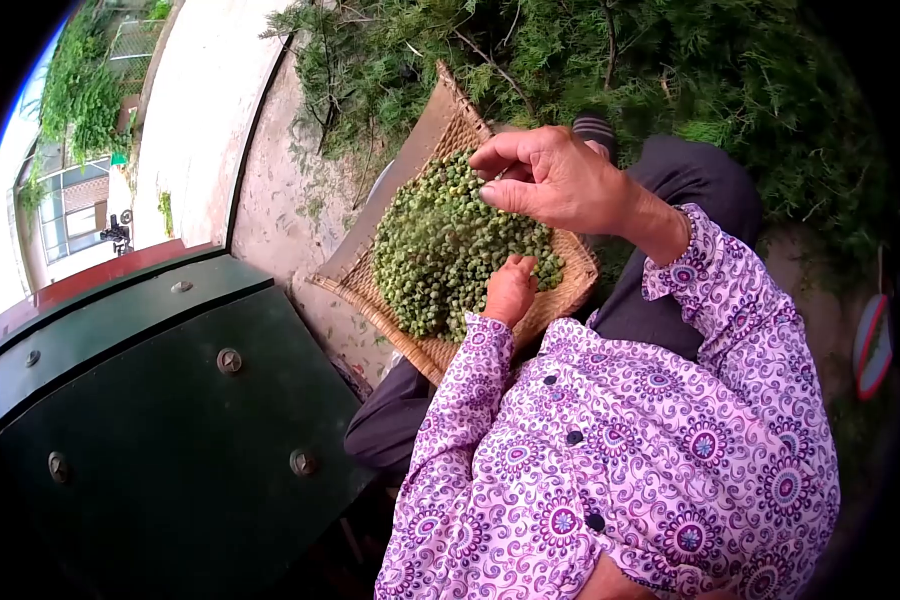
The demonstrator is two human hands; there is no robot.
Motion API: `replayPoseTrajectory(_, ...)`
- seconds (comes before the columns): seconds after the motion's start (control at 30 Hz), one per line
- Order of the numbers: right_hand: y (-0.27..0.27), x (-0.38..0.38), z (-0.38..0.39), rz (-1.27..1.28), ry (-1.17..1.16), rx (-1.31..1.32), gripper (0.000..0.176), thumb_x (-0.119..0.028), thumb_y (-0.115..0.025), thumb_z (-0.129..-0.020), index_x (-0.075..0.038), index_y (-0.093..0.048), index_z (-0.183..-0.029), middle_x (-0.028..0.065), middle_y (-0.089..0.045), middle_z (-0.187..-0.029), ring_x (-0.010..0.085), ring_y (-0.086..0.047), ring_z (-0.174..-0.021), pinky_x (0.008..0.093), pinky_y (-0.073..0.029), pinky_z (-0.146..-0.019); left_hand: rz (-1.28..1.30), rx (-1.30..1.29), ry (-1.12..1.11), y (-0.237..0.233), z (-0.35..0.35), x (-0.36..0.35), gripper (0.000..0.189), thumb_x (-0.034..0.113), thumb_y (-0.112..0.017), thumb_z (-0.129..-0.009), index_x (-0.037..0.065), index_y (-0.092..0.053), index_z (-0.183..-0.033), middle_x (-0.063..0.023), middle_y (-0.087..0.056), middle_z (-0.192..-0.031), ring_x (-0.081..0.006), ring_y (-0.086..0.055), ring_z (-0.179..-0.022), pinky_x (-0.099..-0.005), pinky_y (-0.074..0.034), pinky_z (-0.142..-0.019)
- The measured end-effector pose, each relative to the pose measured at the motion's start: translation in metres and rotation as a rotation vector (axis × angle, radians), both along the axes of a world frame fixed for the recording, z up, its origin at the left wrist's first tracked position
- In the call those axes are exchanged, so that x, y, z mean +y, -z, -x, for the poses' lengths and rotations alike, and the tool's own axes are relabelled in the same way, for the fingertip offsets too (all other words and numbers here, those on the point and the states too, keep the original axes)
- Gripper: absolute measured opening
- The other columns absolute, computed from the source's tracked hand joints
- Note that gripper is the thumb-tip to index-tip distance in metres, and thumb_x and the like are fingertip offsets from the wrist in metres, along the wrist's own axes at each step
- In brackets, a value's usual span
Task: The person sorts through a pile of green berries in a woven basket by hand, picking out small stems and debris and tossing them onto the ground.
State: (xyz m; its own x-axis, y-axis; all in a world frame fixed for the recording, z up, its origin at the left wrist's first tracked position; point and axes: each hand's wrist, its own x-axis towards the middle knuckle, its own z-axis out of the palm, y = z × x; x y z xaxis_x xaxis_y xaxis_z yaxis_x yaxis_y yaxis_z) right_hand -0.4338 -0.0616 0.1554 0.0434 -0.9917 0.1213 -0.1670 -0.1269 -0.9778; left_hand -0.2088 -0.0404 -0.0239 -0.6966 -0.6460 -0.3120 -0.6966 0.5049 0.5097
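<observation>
A woven wicker winnowing tray [370, 320] rests across my lap, heaped with small round green seed cones [450, 250]. My left hand [511, 292] lies low over the near right part of the heap, its fingers curled together; anything inside them is hidden. Above the tray's far right side is my right hand [570, 180], with thumb and forefinger apart and a gap between their tips. A thin dark bit shows near those fingers, too small to name. Just left of the right hand, part of the heap looks blurred.
Cut leafy evergreen branches [650, 70] pile up beyond the tray and to the right. On the left stands a dark green metal box [190, 400] with round studs. Concrete ground [280, 200] runs between them. A red-rimmed oval object [873, 345] is at far right.
</observation>
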Motion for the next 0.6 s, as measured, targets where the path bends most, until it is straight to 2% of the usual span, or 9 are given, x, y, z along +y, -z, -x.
replayPoseTrajectory(0.17, 0.003, 0.000, -0.003, 0.034, 0.004, -0.036, 0.034, -0.024, -0.062, -0.080, 0.002, -0.058, -0.102, 0.0138, -0.063, -0.090, 0.0193, -0.061, -0.082, 0.0309, -0.050, -0.072, 0.031, -0.287, 0.061, 0.024, 0.015, 0.004, 0.021, 0.008, -0.056, -0.071, 0.008, -0.060, -0.092, -0.0176, -0.058, -0.090, -0.0352, -0.058, -0.078, -0.0427, -0.048, -0.067)
replayPoseTrajectory(0.3, 0.003, 0.004, -0.005, 0.033, 0.003, -0.014, 0.035, -0.023, -0.062, -0.079, 0.003, -0.058, -0.101, 0.0152, -0.063, -0.089, 0.0196, -0.061, -0.081, 0.0313, -0.049, -0.071, -0.034, -0.169, -0.044, 0.018, -0.002, 0.004, 0.023, 0.006, -0.054, -0.071, 0.008, -0.062, -0.092, -0.0205, -0.059, -0.084, -0.0374, -0.058, -0.076, -0.0442, -0.047, -0.067)
replayPoseTrajectory(0.4, 0.001, 0.007, -0.002, -0.025, -0.063, 0.039, 0.037, -0.017, -0.062, -0.079, 0.005, -0.055, -0.108, 0.0113, -0.061, -0.090, 0.0142, -0.058, -0.080, 0.0269, -0.049, -0.067, -0.647, 0.166, -0.549, 0.004, -0.012, -0.002, 0.013, 0.004, -0.059, -0.077, 0.000, -0.060, -0.089, -0.0068, -0.060, -0.069, -0.0157, -0.056, -0.056, -0.0285, -0.046, -0.053)
replayPoseTrajectory(0.43, 0.003, 0.008, -0.003, -0.023, -0.059, 0.038, 0.037, -0.017, -0.062, -0.079, 0.005, -0.055, -0.108, 0.0113, -0.061, -0.090, 0.0142, -0.058, -0.080, 0.0269, -0.049, -0.067, -0.769, 0.313, -0.629, -0.019, -0.010, -0.006, 0.011, 0.004, -0.061, -0.078, -0.002, -0.059, -0.087, -0.0011, -0.058, -0.070, -0.0070, -0.051, -0.055, -0.0211, -0.043, -0.051)
replayPoseTrajectory(0.5, 0.018, 0.009, -0.014, -0.063, -0.196, 0.096, 0.046, -0.020, -0.062, -0.076, 0.006, -0.052, -0.112, 0.0150, -0.060, -0.090, 0.0184, -0.059, -0.079, 0.0294, -0.049, -0.065, -0.802, 0.541, -0.615, -0.056, -0.014, -0.015, 0.009, 0.002, -0.059, -0.080, 0.000, -0.060, -0.088, -0.0013, -0.060, -0.073, -0.0077, -0.053, -0.059, -0.0214, -0.045, -0.054)
replayPoseTrajectory(0.53, 0.032, 0.008, -0.022, 0.013, -0.197, 0.176, 0.055, -0.025, -0.061, -0.073, 0.007, -0.048, -0.116, 0.0181, -0.058, -0.091, 0.0227, -0.060, -0.078, 0.0319, -0.049, -0.066, -0.779, 0.641, -0.580, -0.073, -0.015, -0.019, 0.008, 0.001, -0.058, -0.081, 0.000, -0.060, -0.089, -0.0009, -0.060, -0.075, -0.0068, -0.053, -0.060, -0.0209, -0.045, -0.055)
replayPoseTrajectory(0.6, 0.056, 0.008, -0.041, 0.015, -0.258, 0.228, 0.057, -0.028, -0.061, -0.073, 0.005, -0.047, -0.118, 0.0197, -0.058, -0.094, 0.0249, -0.060, -0.078, 0.0332, -0.049, -0.068, -0.755, 0.727, -0.560, -0.105, -0.011, -0.026, 0.009, 0.003, -0.059, -0.082, 0.000, -0.060, -0.090, -0.0006, -0.060, -0.077, -0.0065, -0.054, -0.065, -0.0207, -0.046, -0.058)
